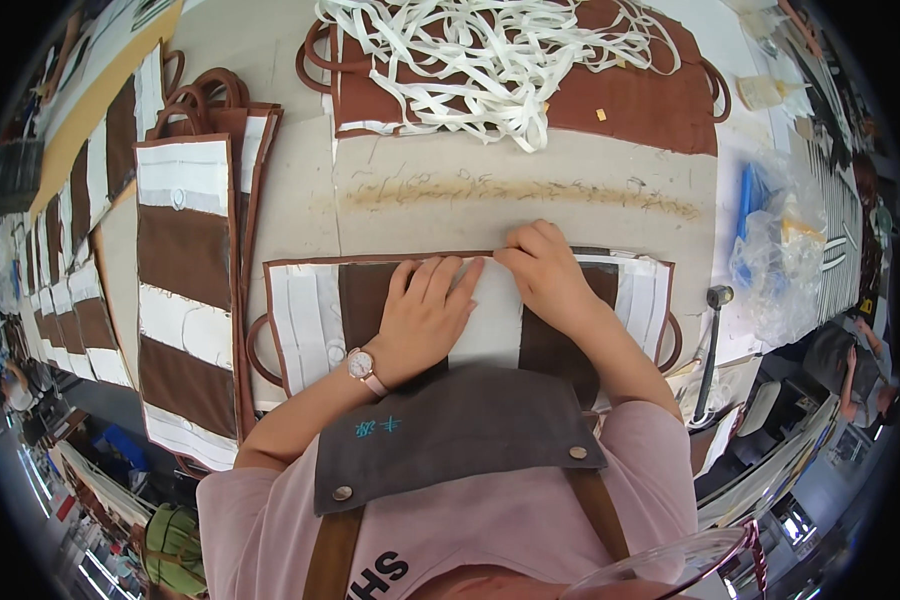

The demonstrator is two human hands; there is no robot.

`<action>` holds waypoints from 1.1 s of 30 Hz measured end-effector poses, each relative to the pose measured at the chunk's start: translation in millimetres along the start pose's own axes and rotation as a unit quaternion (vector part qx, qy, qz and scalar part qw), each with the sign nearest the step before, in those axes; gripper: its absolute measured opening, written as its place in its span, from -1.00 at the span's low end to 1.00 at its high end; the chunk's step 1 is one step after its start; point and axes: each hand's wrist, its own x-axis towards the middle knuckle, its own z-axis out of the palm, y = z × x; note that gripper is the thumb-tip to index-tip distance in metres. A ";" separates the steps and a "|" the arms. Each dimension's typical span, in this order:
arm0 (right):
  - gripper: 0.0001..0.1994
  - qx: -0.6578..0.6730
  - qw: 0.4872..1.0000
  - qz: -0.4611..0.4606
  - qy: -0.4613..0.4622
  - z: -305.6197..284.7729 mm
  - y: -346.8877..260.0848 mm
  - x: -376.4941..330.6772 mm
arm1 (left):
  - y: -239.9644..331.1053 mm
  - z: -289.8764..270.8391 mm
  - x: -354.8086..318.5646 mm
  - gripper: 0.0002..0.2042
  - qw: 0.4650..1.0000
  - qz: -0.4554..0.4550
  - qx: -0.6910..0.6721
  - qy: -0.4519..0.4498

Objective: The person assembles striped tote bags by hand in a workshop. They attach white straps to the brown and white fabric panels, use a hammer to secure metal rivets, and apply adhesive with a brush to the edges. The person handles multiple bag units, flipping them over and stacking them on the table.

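Note:
In front of me lies a flat bag panel (305,300) with brown and white stripes, brown edging and a looped handle at each end. My left hand (430,310) rests on it, fingers stretched toward the far edge and tips near the edging. Close beside it, my right hand (547,272) is closed, its curled fingers pinching that far edge near the middle. The fingertips' exact grip is partly hidden. A dark grey apron flap (460,430) and my forearms cover part of the panel's near side.
At the left, similar striped bag panels (185,245) are stacked. A tangled heap of white tape (490,60) lies over a brown bag piece (660,105) at the back. To the right are crumpled clear plastic (785,255) and a black-handled tool (710,350). Loose threads lie mid-table.

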 end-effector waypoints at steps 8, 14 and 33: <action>-0.80 -0.090 0.994 -0.065 -0.012 0.8 2.7 -5.9 | -5.6 5.2 6.3 -0.53 0.999 0.003 0.032 0.037; -0.66 -0.096 0.994 -0.054 -0.021 -3.7 -0.7 -9.3 | -3.1 -5.7 6.4 -0.57 0.999 -0.017 0.015 0.041; -0.78 0.043 0.996 0.062 0.045 -10.4 3.7 -14.5 | 6.6 9.5 27.9 -0.47 0.996 0.074 -0.042 0.007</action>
